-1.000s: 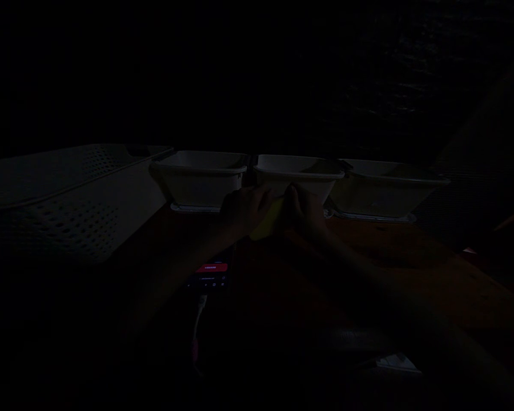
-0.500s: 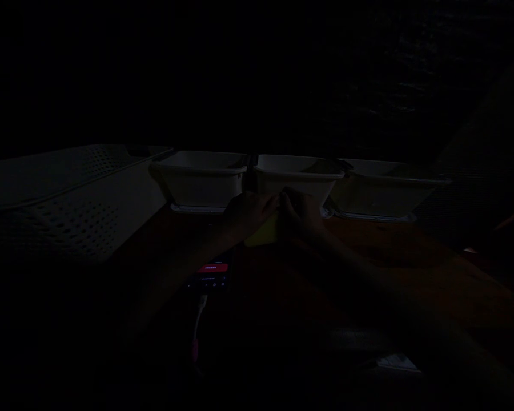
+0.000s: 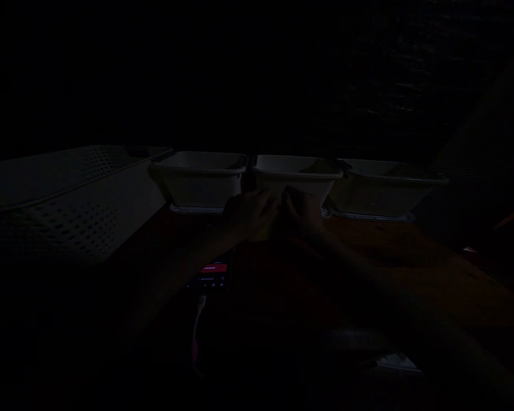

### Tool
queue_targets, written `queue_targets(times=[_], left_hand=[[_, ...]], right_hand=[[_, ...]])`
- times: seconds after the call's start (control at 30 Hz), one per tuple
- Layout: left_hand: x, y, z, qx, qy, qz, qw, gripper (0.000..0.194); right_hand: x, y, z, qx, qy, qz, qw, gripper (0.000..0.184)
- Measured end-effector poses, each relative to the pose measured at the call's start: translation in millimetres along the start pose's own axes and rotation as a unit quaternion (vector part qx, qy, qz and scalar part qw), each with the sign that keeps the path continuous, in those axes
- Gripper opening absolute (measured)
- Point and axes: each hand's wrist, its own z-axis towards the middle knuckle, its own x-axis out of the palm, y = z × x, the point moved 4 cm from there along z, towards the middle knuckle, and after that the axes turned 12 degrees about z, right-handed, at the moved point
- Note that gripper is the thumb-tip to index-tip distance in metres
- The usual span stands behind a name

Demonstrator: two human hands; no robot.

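Observation:
The scene is very dark. My left hand (image 3: pixel 251 214) and my right hand (image 3: pixel 302 212) meet over the wooden table (image 3: pixel 389 257), just in front of the middle white bin (image 3: pixel 297 171). Both hands have their fingers curled together around a small yellowish thing (image 3: pixel 270 231), of which only a sliver shows below the knuckles. What that thing is I cannot make out.
Three white bins stand in a row at the back: left (image 3: pixel 199 177), middle, right (image 3: pixel 381 185). A large perforated white basket (image 3: pixel 68 200) lies at the left. A phone (image 3: pixel 212 274) with a lit screen and a cable (image 3: pixel 197 325) lies near my left forearm.
The yellowish thing showed more between my hands earlier; now my hands have closed over it and it is almost hidden. My hands stay in the same place.

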Motion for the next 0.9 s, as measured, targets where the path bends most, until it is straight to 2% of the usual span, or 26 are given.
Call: queue_targets(times=[0.4,0.67,0.9], left_hand=[[1.9,4.3,2.2,0.007,-0.040,-0.028,0.999,0.033],[0.5,7.8,5.8,0.005,-0.028,-0.059,0.998,0.036],[-2.3,6.9,5.6,0.008,-0.051,-0.072,0.996,0.035]], right_hand=[[1.9,-0.2,-0.2,-0.022,-0.010,0.047,0.999,0.035],[5.6,4.6,-3.2,-0.029,0.025,0.034,0.999,0.043],[7.1,1.0,-2.3,-0.018,0.038,0.017,0.999,0.051]])
